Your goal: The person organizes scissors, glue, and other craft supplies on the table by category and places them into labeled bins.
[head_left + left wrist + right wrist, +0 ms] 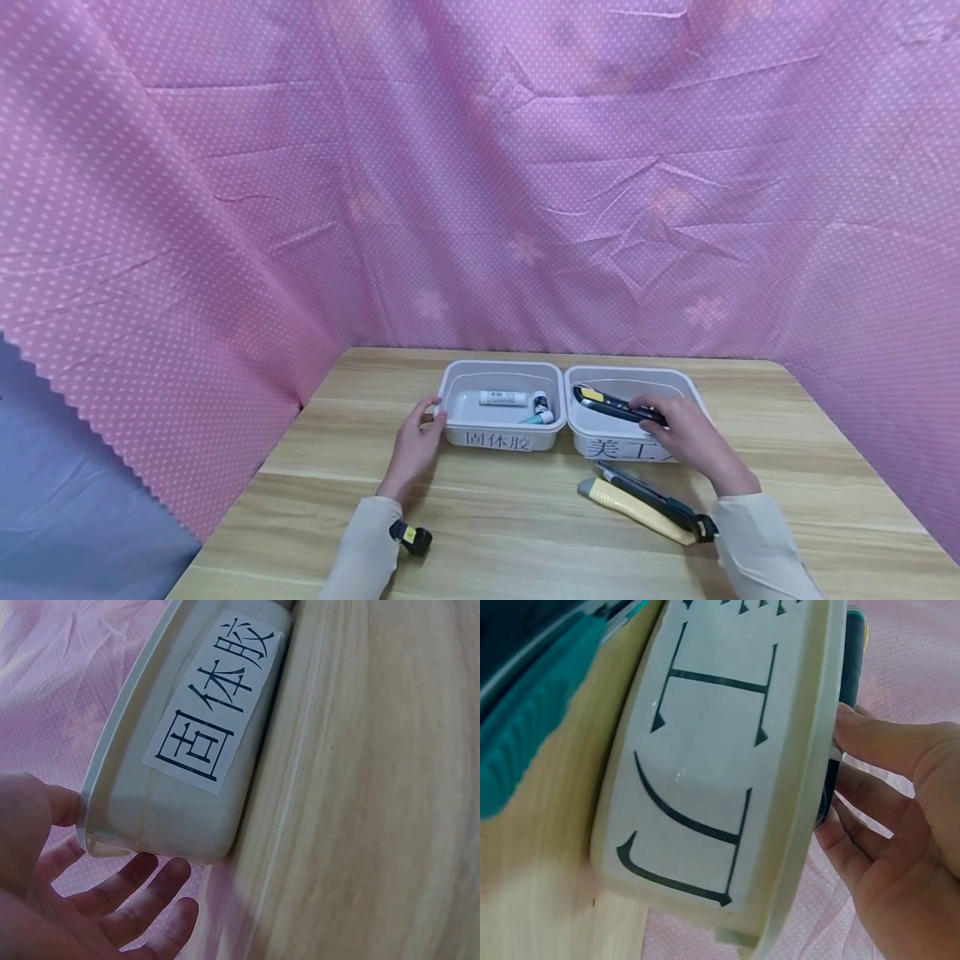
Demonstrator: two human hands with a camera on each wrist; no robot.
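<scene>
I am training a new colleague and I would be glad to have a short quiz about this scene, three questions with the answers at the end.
1. Which hand holds a black knife? A) left, B) right, C) both.
2. True or false: the left hand touches the left box.
3. How many knives lie on the table, in front of the right box?

Key:
1. B: the right hand.
2. True: it is at the rim.
3. Two: the yellow knife and the green-and-black knife.
</scene>
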